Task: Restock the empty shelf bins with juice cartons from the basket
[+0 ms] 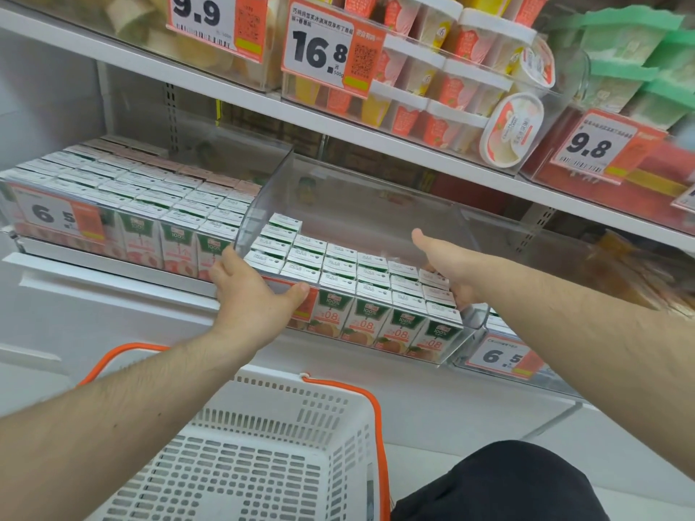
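A clear plastic shelf bin [376, 204] sits pulled forward and angled off the middle shelf, its front half filled with green-and-white juice cartons [338, 272]. My left hand [250, 295] grips the bin's front left corner, thumb along the front edge. At the bin's right side my right hand [451, 268] holds the wall near the front corner, fingers hidden behind the cartons. The white basket [338, 404] with orange handles stands below, and the part of it in view holds no cartons.
A full bin of the same cartons [124, 204] stands to the left with a 6.5 price tag. Another bin [500, 355] lies to the right. The upper shelf carries dessert cups [443, 88] and price signs. My dark-clothed knee [500, 483] is at the lower right.
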